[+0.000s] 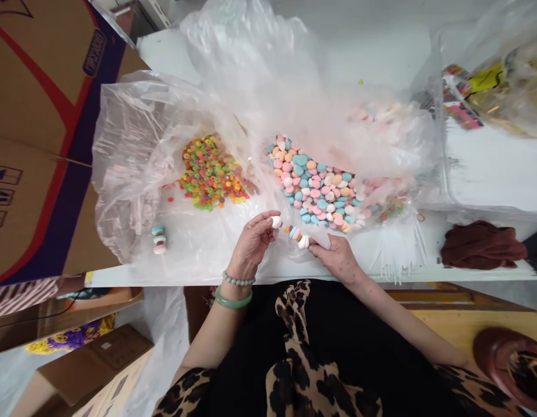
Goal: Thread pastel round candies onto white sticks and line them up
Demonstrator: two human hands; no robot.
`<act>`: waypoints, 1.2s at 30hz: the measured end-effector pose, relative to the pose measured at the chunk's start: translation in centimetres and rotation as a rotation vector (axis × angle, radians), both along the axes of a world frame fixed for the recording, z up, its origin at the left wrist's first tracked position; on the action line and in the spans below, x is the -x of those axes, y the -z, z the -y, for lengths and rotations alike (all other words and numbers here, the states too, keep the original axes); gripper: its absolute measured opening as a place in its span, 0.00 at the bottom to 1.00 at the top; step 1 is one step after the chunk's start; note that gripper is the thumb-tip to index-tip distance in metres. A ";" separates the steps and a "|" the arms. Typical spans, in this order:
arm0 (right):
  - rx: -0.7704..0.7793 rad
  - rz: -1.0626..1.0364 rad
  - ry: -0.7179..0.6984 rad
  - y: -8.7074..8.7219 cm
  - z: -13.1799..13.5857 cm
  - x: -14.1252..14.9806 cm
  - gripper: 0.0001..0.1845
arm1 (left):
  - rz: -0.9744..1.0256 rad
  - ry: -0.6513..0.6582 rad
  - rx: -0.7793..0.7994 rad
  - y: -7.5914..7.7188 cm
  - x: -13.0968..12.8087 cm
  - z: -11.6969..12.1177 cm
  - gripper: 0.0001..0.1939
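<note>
Head view: centre of frame, both hands close together over the plastic sheeting (216,229).
Left hand (253,243): pinching a white piece (276,222) between thumb and fingertips, just left of centre.
Right hand (339,259): pinching the lower-right end of a threaded stack (295,234), pale slip (322,236) at the same fingers.
Stack axis: slants upper left to lower right; free end faces the left hand, white end sits at the right fingertips.
White piece vs stack: just beyond the free end, up and left, roughly in line; whether a stick links them, cannot tell.
Nearer hand: left to the free end, right to the white end.
Pastel pile (316,191): directly above the stack, centre of frame.
Ring pile (211,174): upper left of the hands.
Second stack (159,239): left of frame, near the table edge, apart from both hands, roughly upright in frame.
</note>
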State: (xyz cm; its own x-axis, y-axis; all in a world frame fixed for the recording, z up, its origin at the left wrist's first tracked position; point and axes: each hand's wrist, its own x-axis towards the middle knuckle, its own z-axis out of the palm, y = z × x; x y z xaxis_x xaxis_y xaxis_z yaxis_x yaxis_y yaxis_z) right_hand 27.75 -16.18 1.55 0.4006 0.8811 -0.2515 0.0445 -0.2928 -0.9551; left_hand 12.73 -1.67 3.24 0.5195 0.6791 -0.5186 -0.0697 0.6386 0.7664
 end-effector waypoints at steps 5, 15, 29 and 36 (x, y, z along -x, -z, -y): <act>-0.005 0.033 -0.031 -0.7 -0.1 0.4 0.09 | -0.049 0.030 -0.056 -0.5 0.6 0.3 0.15; 0.016 0.114 -0.072 -1.3 0.7 1.1 0.08 | -0.064 0.097 -0.062 -1.2 1.7 0.6 0.17; 0.033 0.460 -0.162 -1.5 1.5 1.6 0.10 | -0.113 0.125 -0.298 0.4 0.8 4.0 0.22; 0.125 0.392 -0.086 -0.7 0.2 1.9 0.08 | -0.221 0.019 -0.402 2.4 -0.5 5.4 0.22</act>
